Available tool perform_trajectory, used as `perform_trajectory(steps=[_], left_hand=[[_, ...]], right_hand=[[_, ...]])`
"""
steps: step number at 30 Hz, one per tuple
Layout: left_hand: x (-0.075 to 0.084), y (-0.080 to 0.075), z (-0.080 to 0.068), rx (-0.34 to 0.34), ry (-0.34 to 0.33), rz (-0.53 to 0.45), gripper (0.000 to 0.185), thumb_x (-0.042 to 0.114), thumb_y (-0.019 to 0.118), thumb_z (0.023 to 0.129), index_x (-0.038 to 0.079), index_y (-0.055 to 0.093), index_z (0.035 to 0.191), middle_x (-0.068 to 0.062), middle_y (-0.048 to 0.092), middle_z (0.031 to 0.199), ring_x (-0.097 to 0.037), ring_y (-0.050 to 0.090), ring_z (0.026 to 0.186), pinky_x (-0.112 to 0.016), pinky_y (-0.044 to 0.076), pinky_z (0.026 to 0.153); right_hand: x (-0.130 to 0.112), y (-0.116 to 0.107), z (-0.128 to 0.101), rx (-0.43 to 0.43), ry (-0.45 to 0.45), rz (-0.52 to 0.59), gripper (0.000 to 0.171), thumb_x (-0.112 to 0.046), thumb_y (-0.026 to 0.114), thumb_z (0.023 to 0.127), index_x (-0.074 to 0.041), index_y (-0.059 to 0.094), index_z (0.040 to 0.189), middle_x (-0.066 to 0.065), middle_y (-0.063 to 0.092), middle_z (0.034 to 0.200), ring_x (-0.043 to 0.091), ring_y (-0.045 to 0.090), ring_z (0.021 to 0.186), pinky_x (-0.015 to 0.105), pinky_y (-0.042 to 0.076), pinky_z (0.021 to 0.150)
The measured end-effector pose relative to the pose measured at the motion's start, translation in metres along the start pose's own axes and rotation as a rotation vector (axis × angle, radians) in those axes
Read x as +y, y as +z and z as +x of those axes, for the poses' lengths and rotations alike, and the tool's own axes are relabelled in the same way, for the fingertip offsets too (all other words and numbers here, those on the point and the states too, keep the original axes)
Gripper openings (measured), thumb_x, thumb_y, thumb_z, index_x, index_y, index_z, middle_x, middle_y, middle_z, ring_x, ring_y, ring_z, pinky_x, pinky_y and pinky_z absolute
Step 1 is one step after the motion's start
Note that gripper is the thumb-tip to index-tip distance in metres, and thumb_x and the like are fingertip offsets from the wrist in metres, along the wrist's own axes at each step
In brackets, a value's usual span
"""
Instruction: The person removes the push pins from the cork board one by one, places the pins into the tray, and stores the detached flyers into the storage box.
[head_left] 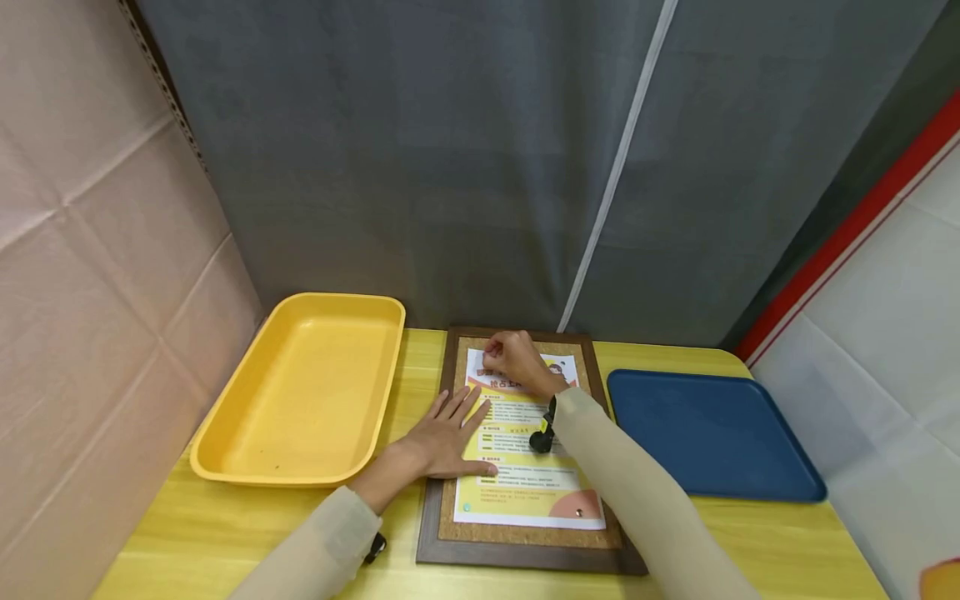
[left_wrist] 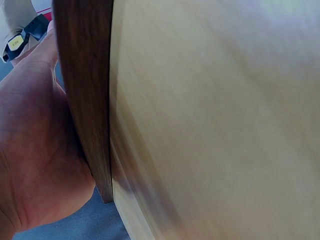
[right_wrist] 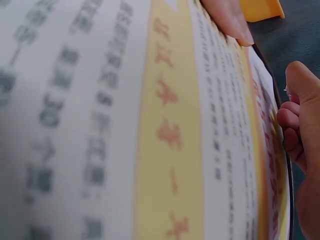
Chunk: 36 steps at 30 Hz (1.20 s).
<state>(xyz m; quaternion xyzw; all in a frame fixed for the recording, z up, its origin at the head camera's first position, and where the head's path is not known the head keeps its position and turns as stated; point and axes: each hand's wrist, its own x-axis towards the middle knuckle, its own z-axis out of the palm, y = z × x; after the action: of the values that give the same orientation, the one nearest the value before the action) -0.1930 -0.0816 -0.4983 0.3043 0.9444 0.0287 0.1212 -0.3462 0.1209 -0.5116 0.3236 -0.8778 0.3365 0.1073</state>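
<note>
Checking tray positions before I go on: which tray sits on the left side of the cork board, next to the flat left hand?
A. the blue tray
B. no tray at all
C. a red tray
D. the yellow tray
D: in the head view the yellow tray lies left of the cork board, beside the left hand; the blue tray lies to its right.

Yellow table (head_left: 750, 533): two trays, corkboard (head_left: 457, 533)

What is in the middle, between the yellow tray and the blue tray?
In the head view, a brown-framed cork board with a printed paper poster lies between the yellow plastic tray and the blue flat tray.
</note>
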Motion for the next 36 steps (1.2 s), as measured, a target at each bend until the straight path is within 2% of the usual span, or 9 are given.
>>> perform_trajectory(steps=[5, 10, 20, 24, 31, 36], left_hand=[[-0.003, 0.001, 0.0, 0.015, 0.016, -0.02, 0.11, 0.084, 0.045, 0.095, 0.012, 0.015, 0.172, -0.016, 0.001, 0.178, -0.035, 0.001, 0.165, -0.057, 0.005, 0.132], [-0.005, 0.003, 0.001, 0.016, 0.015, -0.031, 0.11, 0.086, 0.044, 0.094, 0.013, 0.013, 0.172, -0.014, -0.001, 0.179, -0.033, -0.001, 0.165, -0.056, 0.002, 0.132], [-0.015, 0.018, 0.008, 0.021, 0.009, -0.02, 0.113, 0.091, 0.037, 0.091, 0.019, 0.006, 0.172, -0.009, -0.009, 0.178, -0.029, -0.008, 0.165, -0.056, -0.002, 0.131], [-0.015, 0.016, 0.006, 0.027, 0.015, -0.028, 0.115, 0.093, 0.035, 0.09, 0.018, 0.007, 0.172, -0.01, -0.007, 0.179, -0.03, -0.006, 0.165, -0.056, -0.002, 0.131], [-0.011, 0.013, 0.004, 0.015, -0.015, -0.036, 0.11, 0.087, 0.043, 0.094, 0.019, 0.007, 0.172, -0.008, -0.007, 0.179, -0.029, -0.006, 0.165, -0.055, -0.002, 0.132], [-0.013, 0.013, 0.005, 0.018, -0.01, -0.038, 0.111, 0.088, 0.043, 0.093, 0.018, 0.008, 0.173, -0.009, -0.006, 0.179, -0.029, -0.006, 0.165, -0.055, -0.003, 0.132]], right_hand=[[-0.001, -0.005, -0.001, 0.013, -0.036, 0.012, 0.006, -0.005, 0.078, 0.086, -0.002, 0.078, 0.091, 0.006, 0.076, 0.082, 0.008, 0.067, 0.069, 0.023, 0.058, 0.065], [-0.006, -0.01, -0.003, 0.022, -0.059, 0.034, 0.006, -0.001, 0.076, 0.084, -0.001, 0.078, 0.089, 0.008, 0.075, 0.08, 0.009, 0.067, 0.068, 0.023, 0.057, 0.063], [-0.016, -0.023, -0.01, 0.021, -0.12, 0.036, 0.005, 0.0, 0.076, 0.084, 0.001, 0.076, 0.088, 0.009, 0.076, 0.08, 0.01, 0.067, 0.066, 0.022, 0.057, 0.061], [-0.019, -0.028, -0.014, 0.014, -0.144, 0.022, 0.005, -0.001, 0.077, 0.084, 0.003, 0.076, 0.088, 0.01, 0.075, 0.078, 0.01, 0.066, 0.064, 0.022, 0.056, 0.06], [-0.023, -0.04, -0.024, -0.016, -0.169, 0.005, 0.004, -0.002, 0.079, 0.085, -0.001, 0.076, 0.088, 0.006, 0.073, 0.078, 0.008, 0.064, 0.065, 0.022, 0.056, 0.061], [-0.022, -0.049, -0.033, -0.019, -0.195, 0.006, 0.005, -0.002, 0.08, 0.087, -0.002, 0.075, 0.088, 0.005, 0.073, 0.078, 0.007, 0.063, 0.065, 0.022, 0.055, 0.06]])
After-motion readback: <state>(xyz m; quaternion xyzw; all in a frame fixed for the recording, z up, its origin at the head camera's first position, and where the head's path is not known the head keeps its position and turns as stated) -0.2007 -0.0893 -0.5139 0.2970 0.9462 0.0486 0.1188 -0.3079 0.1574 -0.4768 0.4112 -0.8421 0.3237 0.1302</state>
